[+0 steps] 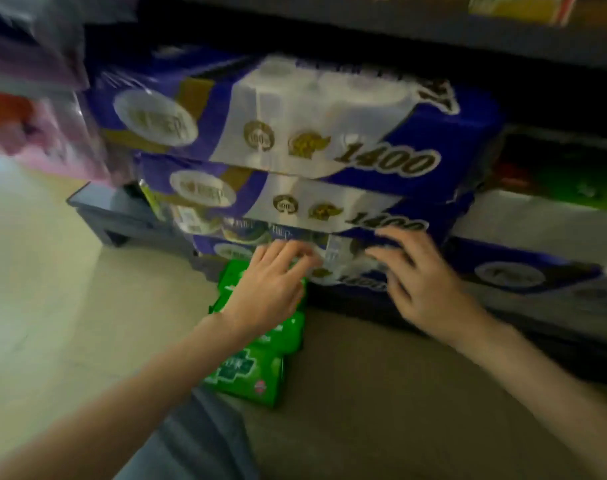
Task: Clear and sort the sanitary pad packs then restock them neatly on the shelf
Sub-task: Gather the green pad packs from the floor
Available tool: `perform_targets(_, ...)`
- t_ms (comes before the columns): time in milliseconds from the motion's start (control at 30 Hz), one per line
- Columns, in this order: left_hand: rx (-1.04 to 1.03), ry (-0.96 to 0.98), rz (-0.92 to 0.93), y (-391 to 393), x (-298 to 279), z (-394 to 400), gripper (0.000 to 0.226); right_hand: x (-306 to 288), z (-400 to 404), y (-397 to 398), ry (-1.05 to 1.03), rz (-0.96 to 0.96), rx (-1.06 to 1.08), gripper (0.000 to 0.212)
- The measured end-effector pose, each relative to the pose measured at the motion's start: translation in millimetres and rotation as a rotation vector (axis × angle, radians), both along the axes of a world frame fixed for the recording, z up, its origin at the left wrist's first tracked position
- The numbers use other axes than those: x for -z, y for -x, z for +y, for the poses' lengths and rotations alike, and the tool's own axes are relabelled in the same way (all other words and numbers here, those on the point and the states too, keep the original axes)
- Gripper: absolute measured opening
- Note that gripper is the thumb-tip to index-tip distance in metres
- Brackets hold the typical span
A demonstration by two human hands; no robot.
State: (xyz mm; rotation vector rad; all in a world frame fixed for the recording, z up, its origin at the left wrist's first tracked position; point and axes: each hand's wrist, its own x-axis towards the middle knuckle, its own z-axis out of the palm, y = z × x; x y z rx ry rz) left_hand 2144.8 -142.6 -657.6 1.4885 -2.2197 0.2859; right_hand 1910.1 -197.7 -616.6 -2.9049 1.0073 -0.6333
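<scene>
Several green sanitary pad packs [250, 372] lie in a row on the floor, running from the foot of the shelf toward me. My left hand [270, 285] hovers over the far end of that row, fingers spread against the lowest blue-and-white tissue pack [343, 268]. Further right, my right hand [423, 285] rests with fingers apart on the same pack's front. Neither hand holds anything. The frame is blurred by motion.
Two more blue tissue packs marked 1400 [295, 119] are stacked above on the low shelf [122, 216]. Pink packs [52, 140] hang at the left. Another blue pack [523, 271] and a green box [572, 181] sit at the right. Beige floor [52, 306] spreads left.
</scene>
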Motion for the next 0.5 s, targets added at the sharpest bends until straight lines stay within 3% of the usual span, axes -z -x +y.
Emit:
perform_targets(233,-0.307,-0.962,-0.298,-22,91,10,0.069,128,21,-42,-0.592,0.295,0.055,0.059)
perform_targets(367,-0.347,-1.129,-0.228,-30,113,4,0.086,165,20,-76,-0.794,0.386,0.069,0.073)
perform_targets(500,-0.378,-1.063,-0.248,-42,117,7,0.081,186,13,-111,-0.82,0.378,0.093,0.075)
